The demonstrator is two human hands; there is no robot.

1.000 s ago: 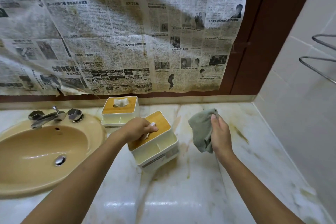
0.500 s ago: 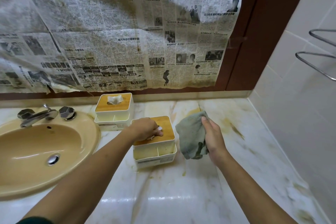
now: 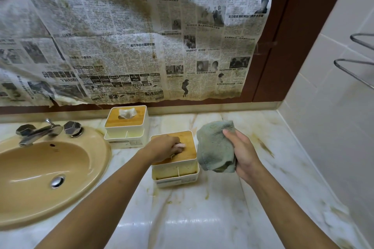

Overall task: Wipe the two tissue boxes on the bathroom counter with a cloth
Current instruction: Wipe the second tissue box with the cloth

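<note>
Tissue box is sitting right of the sink, looking light and slidey, so the left hand is pinning its lid, pinching the tissue. Right hand is gripping the soft cloth.

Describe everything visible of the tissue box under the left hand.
The nearer tissue box is a white plastic box with a light wooden lid and a stained, divided tray along its front. It stands upright on the marble counter, right of the sink and in front of the other box. The left hand rests on the lid, fingers curled onto the white tissue at its slot. The green cloth hangs close by its right side; contact cannot be told.
</note>
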